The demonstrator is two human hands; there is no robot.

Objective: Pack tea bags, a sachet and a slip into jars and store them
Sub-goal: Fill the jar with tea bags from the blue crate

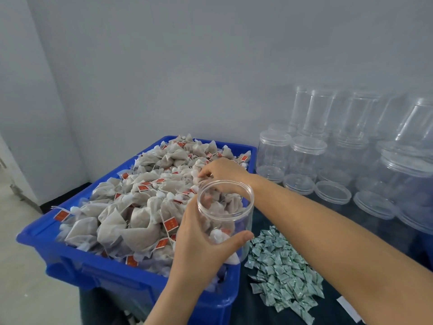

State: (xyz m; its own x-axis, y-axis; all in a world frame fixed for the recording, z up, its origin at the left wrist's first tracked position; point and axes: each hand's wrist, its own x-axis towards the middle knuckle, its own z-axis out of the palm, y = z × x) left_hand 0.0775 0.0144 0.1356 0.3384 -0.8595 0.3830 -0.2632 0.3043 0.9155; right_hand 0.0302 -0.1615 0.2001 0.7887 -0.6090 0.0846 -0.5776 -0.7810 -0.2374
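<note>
My left hand (pixel 199 240) grips a clear open jar (pixel 226 207) over the right side of a blue crate (pixel 98 275). A few tea bags lie inside the jar. The crate is heaped with grey tea bags (pixel 140 202) with red tags and white string bundles. My right hand (pixel 221 171) reaches into the heap just behind the jar, its fingers curled on a tea bag. A pile of small green-and-white sachets (pixel 281 268) lies on the dark table to the right of the crate. The edge of a white paper slip (pixel 349 309) shows at the lower right.
Several clear empty jars (pixel 307 158) with lids stand stacked along the wall at the right, with loose clear lids (pixel 332 192) on the dark table (pixel 253 306) in front of them. A grey wall is behind. Floor shows at the left.
</note>
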